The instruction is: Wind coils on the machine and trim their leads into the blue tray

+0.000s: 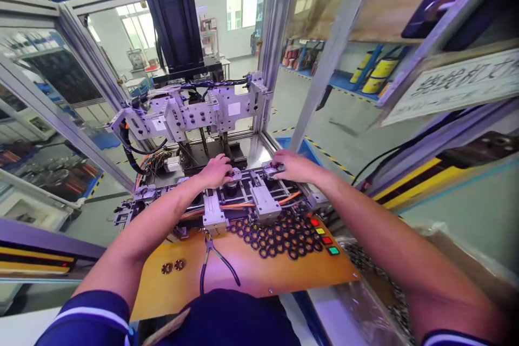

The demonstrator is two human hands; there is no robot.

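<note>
My left hand reaches into the machine, its fingers curled down at a small round metal holder. Whatever lies between those fingertips is too small to make out. Farther right, my right hand has thumb and fingers bent around a similar metal holder; the part under its fingertips is hidden. Between the hands and nearer to me are two pale clamp blocks. Many dark rings with copper-coloured insides lie massed on the orange worktop.
Pliers lie spread on the worktop, with two copper-coloured rings to their left. Coloured square buttons line the right edge. Above the hands hangs the machine head. Metal frame posts stand around; a plastic-lined box of small parts is at right.
</note>
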